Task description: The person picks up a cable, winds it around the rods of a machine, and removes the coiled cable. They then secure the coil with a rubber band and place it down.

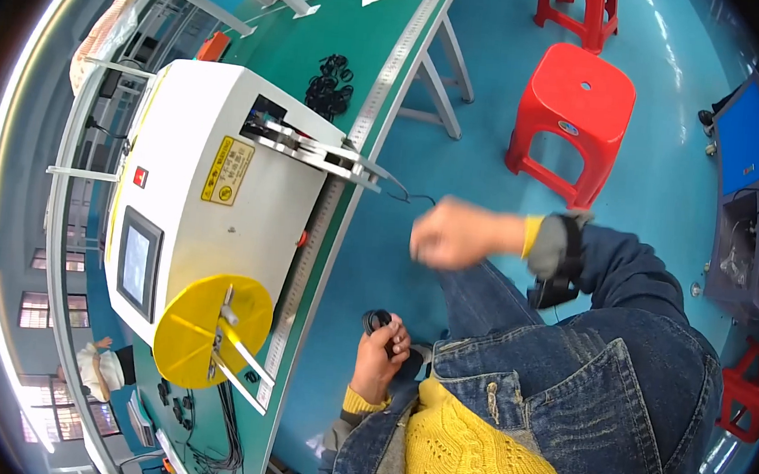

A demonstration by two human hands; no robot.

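Observation:
Low in the middle, my left hand is closed around a small coil of black cable, whose loops stick out above the fingers. My right hand is raised to the right of the machine, smeared by motion; its fingers look curled, but their grip cannot be made out. A thin black cable runs from the machine's metal arm toward that hand; whether the hand holds it is unclear. The white machine on the bench carries a yellow disc with metal rods and a small screen.
A pile of black coiled cables lies on the green bench, beyond the machine. Loose cables lie at the bench's near end. Red stools stand on the blue floor. A grey cabinet is at the right; another person is far left.

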